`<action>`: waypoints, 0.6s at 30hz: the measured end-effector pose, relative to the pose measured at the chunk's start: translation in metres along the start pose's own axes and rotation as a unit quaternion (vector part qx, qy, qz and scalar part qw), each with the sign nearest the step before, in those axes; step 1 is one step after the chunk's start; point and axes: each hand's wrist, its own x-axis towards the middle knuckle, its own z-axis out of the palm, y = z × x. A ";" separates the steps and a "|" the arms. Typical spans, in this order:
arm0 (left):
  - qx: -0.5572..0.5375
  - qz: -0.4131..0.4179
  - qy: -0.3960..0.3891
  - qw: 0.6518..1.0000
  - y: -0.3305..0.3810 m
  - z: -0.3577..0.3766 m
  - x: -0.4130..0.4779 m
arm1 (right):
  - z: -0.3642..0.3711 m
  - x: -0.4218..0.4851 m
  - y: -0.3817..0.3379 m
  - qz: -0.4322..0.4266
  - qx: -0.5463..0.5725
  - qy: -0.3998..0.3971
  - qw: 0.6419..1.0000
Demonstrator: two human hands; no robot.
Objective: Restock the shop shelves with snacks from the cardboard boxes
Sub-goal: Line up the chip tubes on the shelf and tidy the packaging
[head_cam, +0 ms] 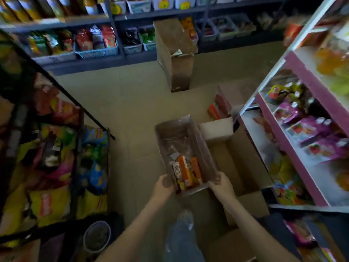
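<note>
Left of my fingers stands a rack of chip bags (56, 167). My left hand (163, 186) grips the near left corner of a narrow cardboard box (181, 137). Orange snack packets (188, 172) lie inside, just beyond my fingers. My right hand (221, 183) grips the near right corner. Further right, pink-edged shelves (302, 118) hold pouches.

I read a small snack shop here: grey metal shelving (85, 20) along the far wall carries pale plastic baskets (96, 52) of bright packets (84, 39) under round yellow tags (163, 4); a black wire rack (81, 129) of crisp bags (49, 205) stands left; brown cardboard boxes (175, 53) sit in the aisle.
</note>
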 end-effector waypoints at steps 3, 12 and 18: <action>0.013 -0.004 -0.022 1.000 -0.006 0.028 0.088 | 0.031 0.082 0.005 0.026 -0.009 -0.011 1.000; 0.111 -0.055 -0.024 0.992 -0.083 0.162 0.343 | 0.108 0.284 0.102 0.060 -0.037 0.057 0.996; 0.249 -0.085 -0.022 0.964 -0.131 0.236 0.431 | 0.149 0.357 0.156 0.055 -0.055 0.044 0.996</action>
